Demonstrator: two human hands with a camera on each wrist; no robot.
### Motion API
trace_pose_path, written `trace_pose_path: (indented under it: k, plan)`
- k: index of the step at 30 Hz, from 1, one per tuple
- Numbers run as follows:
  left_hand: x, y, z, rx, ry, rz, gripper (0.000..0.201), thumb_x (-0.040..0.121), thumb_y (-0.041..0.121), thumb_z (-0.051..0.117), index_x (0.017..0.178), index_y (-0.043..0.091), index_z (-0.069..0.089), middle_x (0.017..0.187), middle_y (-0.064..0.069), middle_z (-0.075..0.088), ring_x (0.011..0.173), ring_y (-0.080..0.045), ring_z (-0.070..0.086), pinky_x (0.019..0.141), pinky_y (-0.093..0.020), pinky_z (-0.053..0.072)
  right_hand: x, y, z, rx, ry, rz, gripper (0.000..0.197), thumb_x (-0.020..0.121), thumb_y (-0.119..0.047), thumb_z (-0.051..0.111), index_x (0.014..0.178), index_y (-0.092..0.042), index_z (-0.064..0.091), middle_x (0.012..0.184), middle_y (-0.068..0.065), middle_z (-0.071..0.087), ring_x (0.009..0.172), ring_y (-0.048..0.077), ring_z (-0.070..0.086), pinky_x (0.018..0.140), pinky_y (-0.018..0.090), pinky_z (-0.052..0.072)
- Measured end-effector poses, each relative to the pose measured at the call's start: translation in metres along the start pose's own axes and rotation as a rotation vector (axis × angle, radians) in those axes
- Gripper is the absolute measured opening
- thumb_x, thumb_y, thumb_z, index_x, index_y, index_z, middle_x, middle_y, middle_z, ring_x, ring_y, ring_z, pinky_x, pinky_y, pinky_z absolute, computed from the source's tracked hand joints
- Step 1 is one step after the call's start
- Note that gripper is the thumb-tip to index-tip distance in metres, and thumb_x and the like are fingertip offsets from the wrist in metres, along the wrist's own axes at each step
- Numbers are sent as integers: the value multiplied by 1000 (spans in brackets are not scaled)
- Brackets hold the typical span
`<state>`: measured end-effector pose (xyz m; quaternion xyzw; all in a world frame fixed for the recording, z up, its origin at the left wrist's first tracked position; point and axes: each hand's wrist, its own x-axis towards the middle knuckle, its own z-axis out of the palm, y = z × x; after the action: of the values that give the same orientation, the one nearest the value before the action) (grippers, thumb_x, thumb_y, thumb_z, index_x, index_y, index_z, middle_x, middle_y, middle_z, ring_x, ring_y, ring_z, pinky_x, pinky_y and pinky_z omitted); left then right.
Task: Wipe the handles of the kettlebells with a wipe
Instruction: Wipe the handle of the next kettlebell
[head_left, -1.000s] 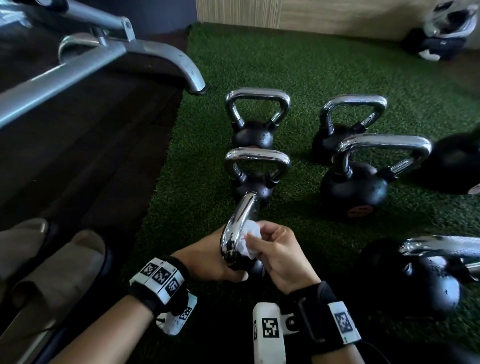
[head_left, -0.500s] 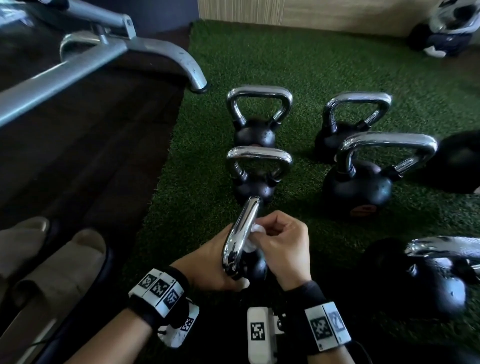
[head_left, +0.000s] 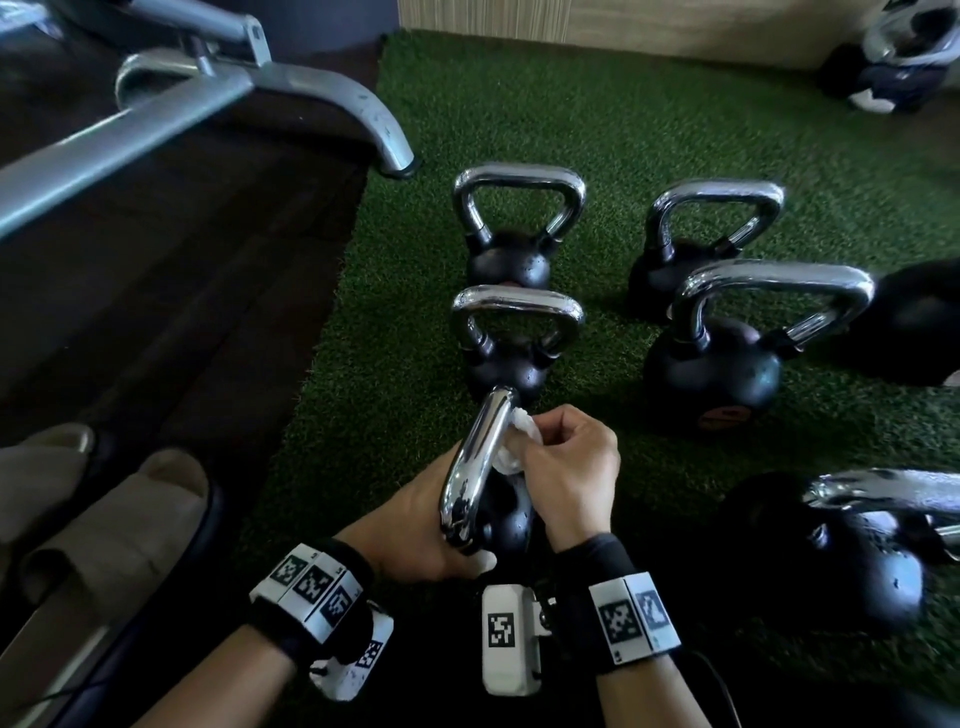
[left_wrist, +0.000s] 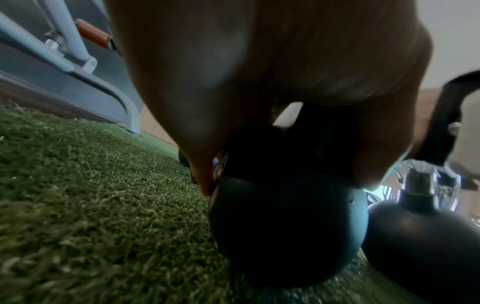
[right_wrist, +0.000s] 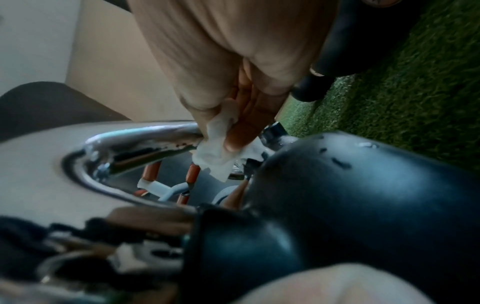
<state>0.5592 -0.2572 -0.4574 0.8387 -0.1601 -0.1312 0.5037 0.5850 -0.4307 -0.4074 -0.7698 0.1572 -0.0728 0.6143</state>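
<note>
Against the chrome handle (head_left: 480, 457) of the nearest kettlebell (head_left: 506, 519), the right hand (head_left: 569, 475) pinches a white wipe (head_left: 511, 441), fingers curled round it and pressing it to the handle's inner side. Below that grip, the left hand (head_left: 415, 535) clasps the handle's lower end and steadies the bell on the turf (head_left: 597, 130). Beyond the grip stand more kettlebells (head_left: 519, 223), none with a hand on it; whether any is already wiped cannot be told. Judging by this, the job is at one handle, with several likely left.
</note>
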Motion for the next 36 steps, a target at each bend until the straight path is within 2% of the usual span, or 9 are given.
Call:
trace_pose_path:
  k: [4, 8, 10, 15, 18, 22, 28, 33, 36]
  plan:
    - [-5, 6, 0, 11, 27, 49, 114, 65, 2, 92, 119, 82, 32, 119, 41, 55, 109, 19, 55, 94, -13, 49, 0, -3, 2, -41, -49, 4, 18, 73, -10, 86, 67, -12, 69, 63, -1, 68, 53, 6, 58, 47, 14, 46]
    - [-4, 22, 0, 40, 17, 94, 126, 66, -8, 88, 114, 91, 25, 121, 58, 41, 114, 27, 47, 91, 2, 38, 1, -1, 1, -189, -121, 9, 12, 76, -11, 79, 73, -14, 68, 63, -6, 64, 52, 3, 54, 44, 10, 40]
    - [-8, 19, 2, 71, 22, 98, 127, 66, 4, 91, 130, 83, 15, 137, 51, 35, 129, 20, 41, 102, -3, 36, 3, -2, -7, -241, -204, 33, 10, 76, -11, 77, 75, -15, 68, 68, -5, 66, 59, 7, 57, 46, 11, 39]
    - [-15, 14, 8, 208, -35, 121, 123, 70, 43, 89, 161, 26, 6, 163, 14, 21, 151, -3, 24, 124, -29, 28, 3, 9, -36, -238, -306, 70, 28, 70, -17, 86, 91, -26, 69, 85, -4, 71, 78, 13, 68, 66, 27, 55]
    - [-19, 20, 5, 374, -32, 114, 130, 69, 75, 77, 162, 22, 3, 163, 18, 12, 151, 2, 15, 123, -18, 22, 7, 16, -37, -183, -339, 47, 32, 76, -13, 82, 99, -34, 73, 94, -5, 77, 89, 11, 73, 82, 36, 63]
    - [-31, 24, 6, 427, 76, 57, 133, 62, 91, 68, 161, 22, 11, 155, 12, 21, 144, -3, 30, 113, -27, 42, 9, 9, -31, -72, -561, 28, 29, 80, -12, 82, 104, -27, 76, 91, -2, 79, 85, 13, 75, 75, 27, 60]
    - [-39, 33, 4, 563, 331, 116, 105, 60, 90, 69, 140, 25, 47, 114, 17, 46, 103, 0, 51, 76, -19, 49, 14, 18, -30, -138, -604, -26, 25, 83, -20, 83, 106, -21, 76, 90, 7, 78, 66, 4, 63, 64, 23, 47]
    - [-44, 21, -8, 337, 330, 200, 53, 71, 61, 86, 112, 31, 72, 95, 18, 63, 87, -1, 64, 74, -24, 55, 12, 28, -53, -275, -418, -127, 29, 71, -32, 91, 88, -21, 71, 83, -6, 77, 73, 7, 69, 69, 28, 56]
    - [-37, 18, -19, 210, 361, 161, 23, 76, 44, 87, 92, 30, 77, 93, 17, 72, 89, -3, 70, 78, -25, 55, -3, 36, -66, -273, -311, -111, 45, 60, -35, 99, 70, -19, 58, 66, -8, 69, 58, 0, 57, 55, 19, 47]
